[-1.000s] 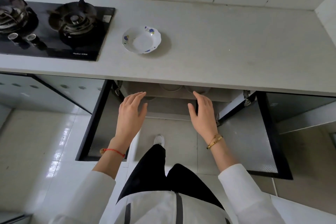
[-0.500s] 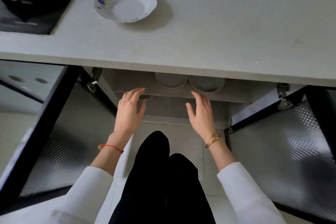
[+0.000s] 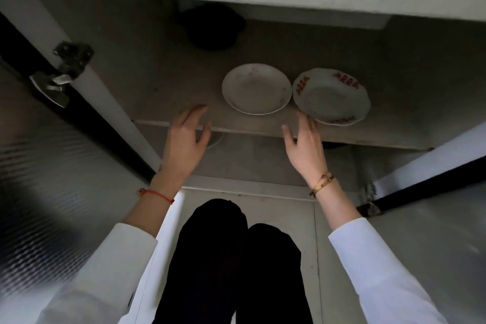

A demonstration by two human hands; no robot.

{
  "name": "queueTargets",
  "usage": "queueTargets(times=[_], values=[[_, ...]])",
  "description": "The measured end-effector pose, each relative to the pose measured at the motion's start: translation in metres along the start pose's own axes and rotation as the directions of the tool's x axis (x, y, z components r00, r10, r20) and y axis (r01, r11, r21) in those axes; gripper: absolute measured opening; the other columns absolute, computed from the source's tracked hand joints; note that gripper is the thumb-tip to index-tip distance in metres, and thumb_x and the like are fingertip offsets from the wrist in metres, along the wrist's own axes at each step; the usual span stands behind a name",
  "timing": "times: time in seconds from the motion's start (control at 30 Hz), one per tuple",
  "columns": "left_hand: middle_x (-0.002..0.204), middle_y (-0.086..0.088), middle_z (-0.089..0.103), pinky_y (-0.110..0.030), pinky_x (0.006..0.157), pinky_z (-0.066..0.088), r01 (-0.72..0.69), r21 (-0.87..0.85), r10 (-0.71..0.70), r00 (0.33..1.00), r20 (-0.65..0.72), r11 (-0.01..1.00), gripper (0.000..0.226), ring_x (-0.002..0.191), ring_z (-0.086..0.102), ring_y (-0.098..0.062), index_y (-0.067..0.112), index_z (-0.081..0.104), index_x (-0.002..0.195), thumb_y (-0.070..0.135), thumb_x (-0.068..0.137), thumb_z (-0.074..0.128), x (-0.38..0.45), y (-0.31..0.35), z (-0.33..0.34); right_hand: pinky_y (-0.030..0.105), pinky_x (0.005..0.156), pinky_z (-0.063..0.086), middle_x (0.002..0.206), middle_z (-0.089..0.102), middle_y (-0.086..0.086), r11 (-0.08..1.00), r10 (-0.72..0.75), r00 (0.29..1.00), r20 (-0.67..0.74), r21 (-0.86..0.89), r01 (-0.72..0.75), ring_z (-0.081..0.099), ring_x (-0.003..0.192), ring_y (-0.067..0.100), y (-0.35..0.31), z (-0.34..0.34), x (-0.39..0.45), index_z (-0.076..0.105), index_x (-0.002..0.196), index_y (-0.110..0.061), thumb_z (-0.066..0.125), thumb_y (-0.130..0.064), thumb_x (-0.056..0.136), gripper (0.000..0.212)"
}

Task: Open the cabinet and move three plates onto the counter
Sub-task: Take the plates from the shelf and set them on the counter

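Reaching into the open cabinet, your left hand [image 3: 185, 139] and right hand [image 3: 305, 143] hover empty, fingers spread; red-patterned plate [image 3: 331, 97] at the right's 1 o'clock, almost touching.

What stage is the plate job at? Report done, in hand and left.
Done: both cabinet doors stand open. In hand: nothing held; the left hand and right hand reach, open, toward the shelf. Left: the plain plate and red-patterned plate sit there. The countertop is out of view, so no count.
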State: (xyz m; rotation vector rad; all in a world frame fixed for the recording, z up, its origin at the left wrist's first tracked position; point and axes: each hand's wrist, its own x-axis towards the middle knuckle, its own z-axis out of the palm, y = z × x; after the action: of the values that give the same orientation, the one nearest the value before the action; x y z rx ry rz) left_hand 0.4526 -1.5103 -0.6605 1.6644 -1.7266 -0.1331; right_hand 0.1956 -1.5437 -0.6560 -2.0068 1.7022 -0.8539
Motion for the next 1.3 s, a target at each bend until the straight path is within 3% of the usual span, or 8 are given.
queueTargets(times=[0.17, 0.33, 0.43, 0.67, 0.77, 0.97, 1.1, 1.3], values=[[0.127, -0.013, 0.061, -0.029, 0.102, 0.041, 0.006, -0.005, -0.006, 1.0, 0.01, 1.0, 0.037, 0.115, 0.058, -0.027, 0.009, 0.058, 0.13, 0.019, 0.094, 0.057, 0.024, -0.015, 0.027, 0.043, 0.106, 0.042, 0.132, 0.055, 0.017, 1.0, -0.017, 0.993, -0.118, -0.015, 0.015, 0.051, 0.125, 0.032, 0.011, 0.023, 0.023, 0.049, 0.132, -0.006, 0.047, -0.026, 0.099, 0.039], [0.127, -0.016, 0.063, -0.032, 0.099, 0.042, 0.052, 0.019, -0.053, 0.998, 0.036, 0.998, 0.037, 0.114, 0.061, -0.033, 0.008, 0.059, 0.129, 0.022, 0.095, 0.056, 0.064, -0.019, 0.044, 0.039, 0.073, 0.052, 0.105, 0.065, 0.02, 0.992, 0.024, 0.99, -0.137, -0.118, -0.041, 0.064, 0.094, 0.035, 0.009, 0.033, 0.052, 0.057, 0.115, -0.002, 0.04, -0.028, 0.101, 0.034], [0.129, -0.016, 0.062, -0.034, 0.099, 0.043, 0.135, 0.013, -0.136, 0.989, 0.063, 0.991, 0.039, 0.116, 0.06, -0.034, 0.009, 0.058, 0.13, 0.025, 0.095, 0.055, 0.083, -0.023, 0.055, 0.036, 0.064, 0.051, 0.095, 0.068, 0.019, 0.977, 0.098, 0.985, -0.14, -0.176, -0.122, 0.066, 0.084, 0.035, 0.009, 0.039, 0.062, 0.06, 0.107, -0.002, 0.038, -0.036, 0.101, 0.041], [0.115, -0.019, 0.069, -0.038, 0.091, 0.05, 0.259, -0.034, -0.25, 0.955, 0.16, 0.965, 0.032, 0.105, 0.065, -0.035, 0.006, 0.064, 0.117, 0.026, 0.094, 0.057, 0.105, -0.03, 0.075, 0.03, 0.061, 0.038, 0.097, 0.07, 0.018, 0.94, 0.256, 0.955, -0.152, -0.19, -0.283, 0.067, 0.088, 0.034, 0.003, 0.05, 0.079, 0.062, 0.1, -0.003, 0.044, -0.037, 0.099, 0.039], [0.11, -0.016, 0.072, -0.032, 0.087, 0.05, 0.286, -0.093, -0.263, 0.943, 0.202, 0.954, 0.028, 0.101, 0.068, -0.03, 0.008, 0.067, 0.114, 0.023, 0.092, 0.059, 0.107, -0.03, 0.08, 0.032, 0.062, 0.042, 0.099, 0.069, 0.018, 0.942, 0.291, 0.945, -0.148, -0.127, -0.31, 0.066, 0.091, 0.035, 0.004, 0.052, 0.082, 0.061, 0.103, -0.002, 0.046, -0.035, 0.097, 0.037], [0.098, -0.012, 0.075, -0.031, 0.086, 0.054, 0.344, -0.169, -0.301, 0.924, 0.235, 0.924, 0.027, 0.092, 0.07, -0.025, 0.012, 0.072, 0.11, 0.018, 0.084, 0.067, 0.105, -0.029, 0.08, 0.026, 0.06, 0.036, 0.094, 0.069, 0.02, 0.951, 0.307, 0.94, -0.153, 0.001, -0.31, 0.066, 0.088, 0.035, 0.009, 0.053, 0.083, 0.062, 0.096, 0.001, 0.051, -0.028, 0.095, 0.031], [0.094, -0.01, 0.076, -0.032, 0.084, 0.056, 0.332, -0.245, -0.287, 0.936, 0.202, 0.911, 0.024, 0.088, 0.072, -0.023, 0.013, 0.075, 0.103, 0.012, 0.08, 0.069, 0.084, -0.026, 0.073, 0.019, 0.045, 0.023, 0.072, 0.062, 0.01, 0.975, 0.216, 0.959, -0.184, -0.004, -0.221, 0.065, 0.073, 0.03, 0.009, 0.047, 0.065, 0.059, 0.076, -0.007, 0.054, -0.025, 0.094, 0.025], [0.096, 0.007, 0.072, -0.02, 0.084, 0.052, 0.279, -0.291, -0.259, 0.96, 0.105, 0.915, 0.03, 0.086, 0.067, -0.007, 0.017, 0.073, 0.109, 0.012, 0.079, 0.07, 0.039, -0.015, 0.048, 0.021, 0.051, 0.044, 0.067, 0.069, 0.005, 0.986, 0.155, 0.973, -0.172, 0.09, -0.141, 0.066, 0.063, 0.022, 0.0, 0.034, 0.019, 0.064, 0.077, -0.01, 0.057, -0.025, 0.091, 0.022]])
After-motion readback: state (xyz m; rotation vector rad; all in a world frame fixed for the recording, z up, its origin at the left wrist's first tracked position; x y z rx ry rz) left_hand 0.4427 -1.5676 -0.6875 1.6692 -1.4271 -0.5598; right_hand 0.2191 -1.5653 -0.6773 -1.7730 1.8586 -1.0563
